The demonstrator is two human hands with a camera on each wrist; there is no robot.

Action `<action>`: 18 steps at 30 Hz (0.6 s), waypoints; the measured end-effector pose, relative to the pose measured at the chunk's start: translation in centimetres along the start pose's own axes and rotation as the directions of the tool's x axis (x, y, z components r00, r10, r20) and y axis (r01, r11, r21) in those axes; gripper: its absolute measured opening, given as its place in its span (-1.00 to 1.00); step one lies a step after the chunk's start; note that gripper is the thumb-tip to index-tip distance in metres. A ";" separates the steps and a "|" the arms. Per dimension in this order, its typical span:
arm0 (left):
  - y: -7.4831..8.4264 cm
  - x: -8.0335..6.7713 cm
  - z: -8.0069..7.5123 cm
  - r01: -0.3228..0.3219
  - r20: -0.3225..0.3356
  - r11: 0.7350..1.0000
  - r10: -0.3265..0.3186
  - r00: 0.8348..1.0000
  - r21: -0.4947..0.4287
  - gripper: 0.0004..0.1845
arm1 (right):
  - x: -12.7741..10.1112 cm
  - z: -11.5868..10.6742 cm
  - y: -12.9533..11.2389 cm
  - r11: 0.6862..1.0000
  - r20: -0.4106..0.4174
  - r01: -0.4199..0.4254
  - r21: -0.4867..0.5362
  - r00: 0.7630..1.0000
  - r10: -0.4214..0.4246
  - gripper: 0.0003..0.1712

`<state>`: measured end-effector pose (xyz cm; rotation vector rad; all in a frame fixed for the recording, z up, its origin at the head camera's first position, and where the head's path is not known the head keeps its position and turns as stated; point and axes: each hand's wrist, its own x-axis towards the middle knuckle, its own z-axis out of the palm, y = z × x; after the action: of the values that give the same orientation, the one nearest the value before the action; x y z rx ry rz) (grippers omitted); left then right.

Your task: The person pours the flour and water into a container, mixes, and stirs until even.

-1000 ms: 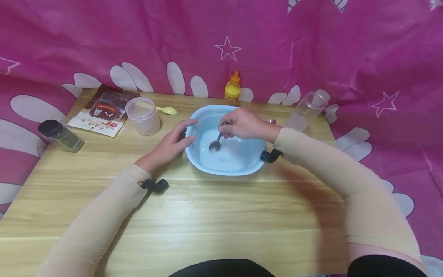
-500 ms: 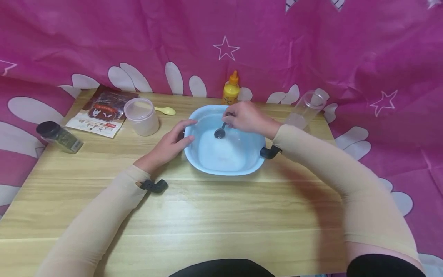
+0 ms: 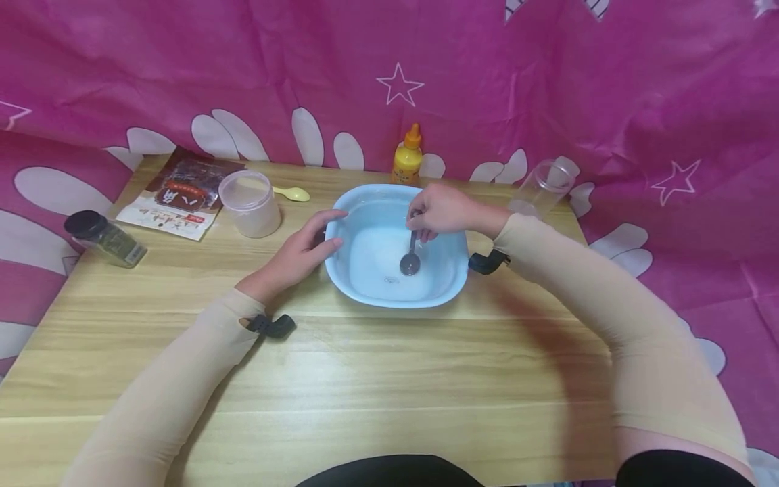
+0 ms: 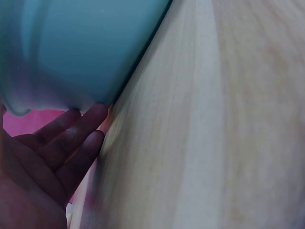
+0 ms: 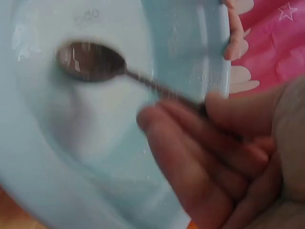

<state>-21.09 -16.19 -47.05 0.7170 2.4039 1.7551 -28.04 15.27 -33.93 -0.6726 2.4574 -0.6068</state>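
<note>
Your left hand point(image 3: 301, 253) lies with straight fingers against the left outer wall of the one light-blue basin point(image 3: 447, 287), and your right hand point(image 3: 447, 210) pinches the handle of the single metal spoon point(image 3: 410, 260), whose bowl hangs below your fingers in the white liquid near the basin's right side. Left to right on the table point(image 3: 365, 379) stand one dark-capped jar point(image 3: 105, 238), one printed packet point(image 3: 182, 193), one clear tub point(image 3: 251, 203), one yellow spoon point(image 3: 293, 194), one yellow bottle point(image 3: 408, 159) and one clear tumbler point(image 3: 541, 189).

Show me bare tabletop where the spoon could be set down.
Freest: the wide wooden table strip between the blue bowl and the near edge, between both forearms. Crowded: the far left corner, with lidded tub, packet, dark-capped jar and yellow spoon.
</note>
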 end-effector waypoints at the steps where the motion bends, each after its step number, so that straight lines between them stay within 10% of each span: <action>1: 0.0 0.0 0.0 0.001 0.000 1.000 -0.001 1.000 0.000 -0.41 | 0.1 -0.1 0.1 1.000 -0.038 -0.018 -0.022 0.999 0.017 -0.77; 8: -0.1 -0.2 0.0 -0.001 -0.007 1.000 0.001 1.000 -0.011 -0.41 | 0.7 0.3 -0.7 0.997 -0.219 -0.044 -0.056 0.975 0.030 -0.78; 18: 0.0 -0.1 0.1 -0.009 -0.009 1.000 0.009 1.000 -0.003 -0.41 | 0.2 2.2 -1.7 0.995 -0.127 0.102 0.021 0.987 -0.098 -0.84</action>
<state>-20.99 -16.15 -47.09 0.7225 2.4069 1.7689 -26.32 13.20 -34.81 -0.7723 2.5380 -0.7413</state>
